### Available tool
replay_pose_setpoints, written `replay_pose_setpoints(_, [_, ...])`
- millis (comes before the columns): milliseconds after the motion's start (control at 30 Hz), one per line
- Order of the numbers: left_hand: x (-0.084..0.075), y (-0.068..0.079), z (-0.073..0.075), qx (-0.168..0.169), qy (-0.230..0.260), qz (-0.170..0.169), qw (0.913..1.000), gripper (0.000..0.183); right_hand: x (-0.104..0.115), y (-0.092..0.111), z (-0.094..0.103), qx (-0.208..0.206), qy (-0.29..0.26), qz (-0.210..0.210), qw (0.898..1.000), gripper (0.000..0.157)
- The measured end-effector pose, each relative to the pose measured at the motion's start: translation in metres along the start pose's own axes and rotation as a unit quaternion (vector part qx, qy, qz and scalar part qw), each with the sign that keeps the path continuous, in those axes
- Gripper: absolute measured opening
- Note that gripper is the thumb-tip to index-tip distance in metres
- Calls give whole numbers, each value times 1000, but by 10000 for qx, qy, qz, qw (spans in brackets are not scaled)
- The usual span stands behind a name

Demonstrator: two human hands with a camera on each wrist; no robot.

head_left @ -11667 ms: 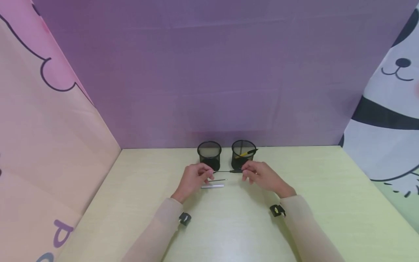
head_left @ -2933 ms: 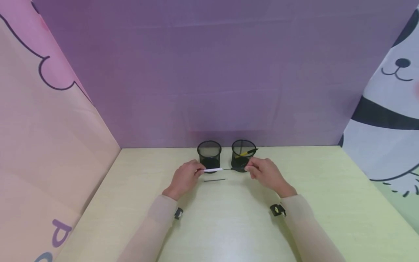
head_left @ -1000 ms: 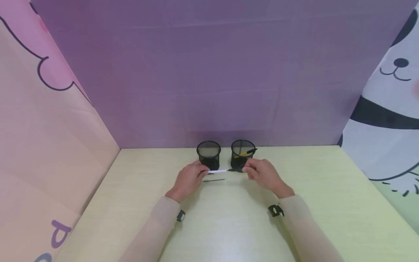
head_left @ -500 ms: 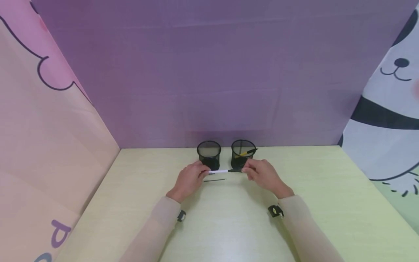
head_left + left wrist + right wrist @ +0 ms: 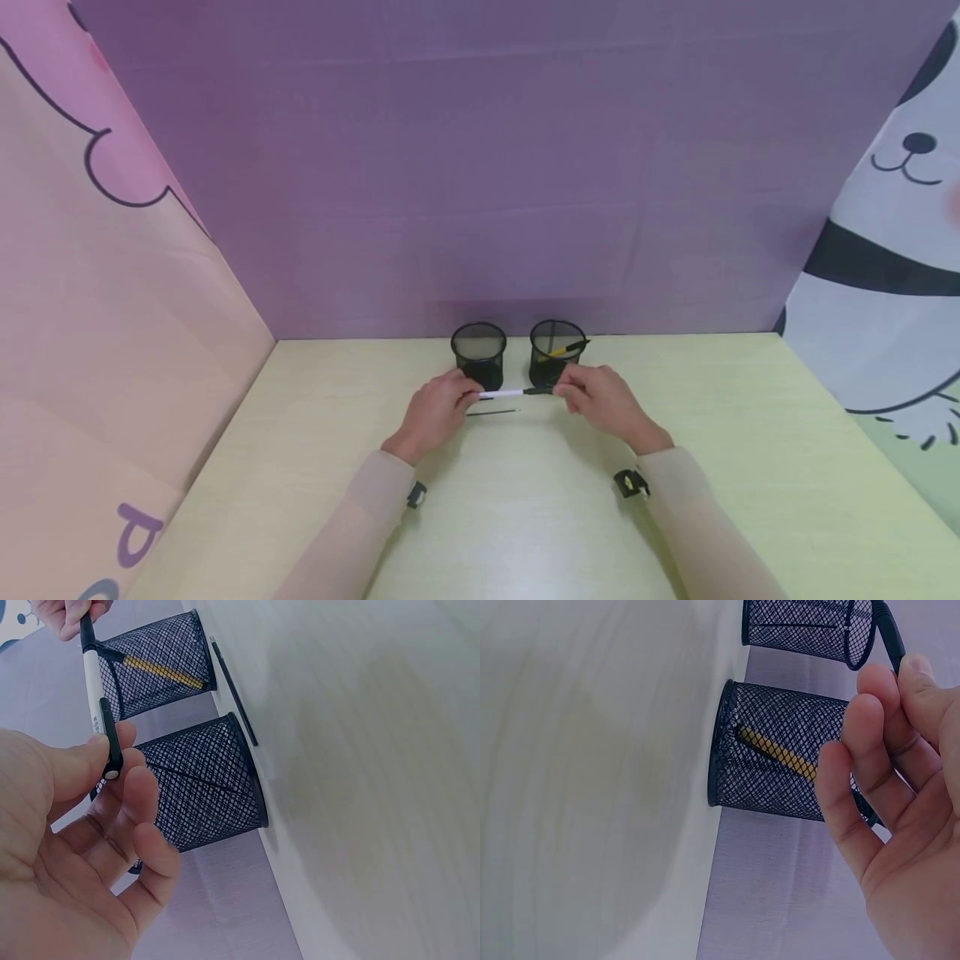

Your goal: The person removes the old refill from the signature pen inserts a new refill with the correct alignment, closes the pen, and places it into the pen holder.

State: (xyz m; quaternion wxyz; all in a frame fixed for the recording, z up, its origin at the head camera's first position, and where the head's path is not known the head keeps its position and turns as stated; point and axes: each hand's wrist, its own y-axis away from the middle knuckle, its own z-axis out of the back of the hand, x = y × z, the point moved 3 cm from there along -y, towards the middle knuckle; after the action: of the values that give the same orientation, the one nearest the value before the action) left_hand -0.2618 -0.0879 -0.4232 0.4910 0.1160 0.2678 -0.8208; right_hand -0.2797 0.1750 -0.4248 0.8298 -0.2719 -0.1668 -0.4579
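Between my two hands, in front of the mesh cups, a ballpoint pen is held level above the table. My left hand (image 5: pixel 435 415) pinches the clip end of its white barrel (image 5: pixel 92 682) between thumb and fingers; the dark clip (image 5: pixel 110 735) shows beside the thumb. The right hand (image 5: pixel 604 406) pinches the black front section (image 5: pixel 889 636), whose tip is hidden by its fingers. White barrel and black section meet end to end in the head view. A thin dark pen refill (image 5: pixel 234 690) with a metal tip lies on the table below the pen.
Two black mesh pen cups stand near the back wall, the left cup (image 5: pixel 480 342) and the right cup (image 5: pixel 556 343). A yellow and black pen (image 5: pixel 564 350) leans in the right one. Pale wooden table (image 5: pixel 517 517) extends toward my forearms.
The white barrel, earlier lying on the table, was lifted by my left hand, slid over the thin refill and brought against the black section. Over the last half second the hands barely move.
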Motion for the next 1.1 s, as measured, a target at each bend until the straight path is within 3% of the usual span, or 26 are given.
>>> replay_pose_setpoints(1100, [-2,0,1,-6,-144,-18,9999,12,3,1,1,139,-223,17,9997,15])
